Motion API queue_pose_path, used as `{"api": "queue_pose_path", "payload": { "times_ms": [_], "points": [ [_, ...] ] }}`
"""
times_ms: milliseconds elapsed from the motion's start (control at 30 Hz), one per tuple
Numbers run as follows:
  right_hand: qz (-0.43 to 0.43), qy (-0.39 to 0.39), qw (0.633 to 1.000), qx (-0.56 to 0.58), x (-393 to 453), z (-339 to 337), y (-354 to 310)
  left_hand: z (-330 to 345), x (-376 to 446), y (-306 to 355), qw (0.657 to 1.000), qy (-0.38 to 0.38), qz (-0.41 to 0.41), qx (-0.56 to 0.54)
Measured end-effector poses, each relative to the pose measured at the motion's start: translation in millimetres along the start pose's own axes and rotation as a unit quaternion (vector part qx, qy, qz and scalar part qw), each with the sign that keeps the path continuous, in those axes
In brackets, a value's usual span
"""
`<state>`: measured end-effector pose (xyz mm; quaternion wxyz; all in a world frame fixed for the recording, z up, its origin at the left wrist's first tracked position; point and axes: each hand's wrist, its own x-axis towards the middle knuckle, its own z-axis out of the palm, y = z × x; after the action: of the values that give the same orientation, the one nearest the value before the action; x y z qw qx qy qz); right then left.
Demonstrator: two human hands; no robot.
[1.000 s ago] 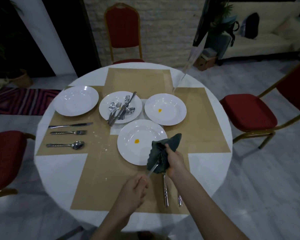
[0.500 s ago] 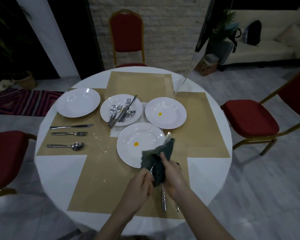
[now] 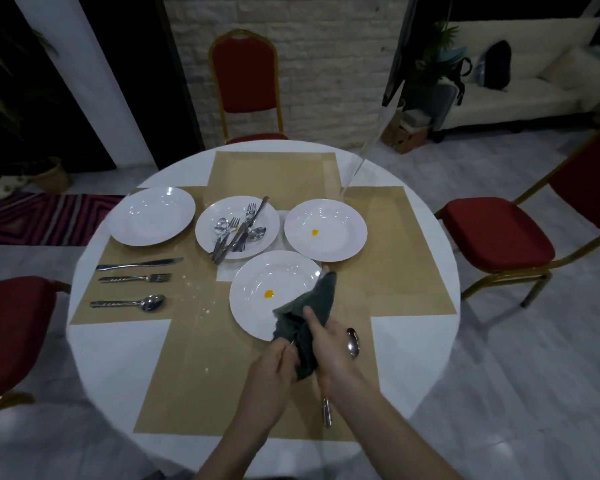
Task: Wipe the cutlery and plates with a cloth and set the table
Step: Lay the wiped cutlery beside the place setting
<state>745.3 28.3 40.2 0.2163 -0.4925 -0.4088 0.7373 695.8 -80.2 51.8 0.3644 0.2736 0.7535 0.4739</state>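
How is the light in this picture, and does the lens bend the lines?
Head view: dim overall; small glare spots on the white plates; wide-angle bending curves the table edge and the pillar; the hands and the cloth are slightly soft.

We see a round white counter (image 3: 118,358) overlaid with plain tan paper mats (image 3: 194,375) forming a cross. Four glossy white round plates sit on it; the plate nearest the counter's near edge (image 3: 257,306) and the one toward its right edge (image 3: 340,216) each carry a small orange-yellow spot. The crumpled cloth (image 3: 317,303) is dark grey-green. The metal cutlery near the left edge (image 3: 132,278) is shiny silver. The padded chairs (image 3: 245,74) are red with gold frames, and the rug (image 3: 45,220) on the floor is striped in magenta and black.
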Motion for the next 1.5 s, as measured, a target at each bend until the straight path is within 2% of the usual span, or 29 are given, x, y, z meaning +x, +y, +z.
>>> {"api": "queue_pose_path", "payload": {
  "times_ms": [67,167,300,367,500,667,733,833,967,1000,1100,1133,1267,1333,1500],
  "points": [
    [0.02,0.012,0.999,0.023,-3,3,4,-4,0,-4,1.0,-0.008,-0.003,0.007],
    [0.026,0.075,0.995,0.052,21,-9,-17,-4,-5,-5,0.999,-0.024,0.003,0.023],
    [0.008,0.089,0.993,0.074,35,-18,-32,2,-10,-2,0.999,-0.016,0.021,0.024],
    [-0.005,0.073,0.996,0.058,27,-17,-25,4,-6,-2,0.999,0.008,0.018,0.033],
    [0.006,-0.052,0.999,0.0,-12,0,4,5,3,1,0.996,0.058,0.026,0.063],
    [0.0,0.032,0.999,0.016,16,-15,-25,11,-8,-3,0.996,0.022,0.03,0.076],
    [-0.024,0.008,1.0,-0.007,9,-5,-30,11,-5,-3,0.998,0.034,0.016,0.042],
    [-0.044,-0.076,0.993,-0.074,-15,14,-11,5,2,1,0.996,0.076,-0.027,-0.03],
    [-0.02,-0.08,0.995,-0.064,-10,1,-10,-18,2,3,0.998,-0.009,-0.031,0.056],
    [-0.006,-0.075,0.996,-0.05,-6,-6,-16,-27,4,3,0.997,0.001,-0.018,0.078],
    [0.02,-0.09,0.995,-0.035,-1,-22,-23,-48,17,8,0.987,0.133,0.038,0.084],
    [0.02,-0.101,0.994,-0.04,-3,-23,-22,-50,25,13,0.986,0.148,0.043,0.066],
    [0.005,-0.121,0.991,-0.053,-13,-16,-4,-31,46,25,0.998,0.045,0.005,-0.036],
    [-0.008,-0.11,0.992,-0.06,-14,-17,1,-21,45,24,0.997,0.035,-0.005,-0.062],
    [-0.053,-0.117,0.985,-0.119,-15,-25,2,-13,48,15,0.981,-0.007,-0.099,-0.168]
  ]
}}
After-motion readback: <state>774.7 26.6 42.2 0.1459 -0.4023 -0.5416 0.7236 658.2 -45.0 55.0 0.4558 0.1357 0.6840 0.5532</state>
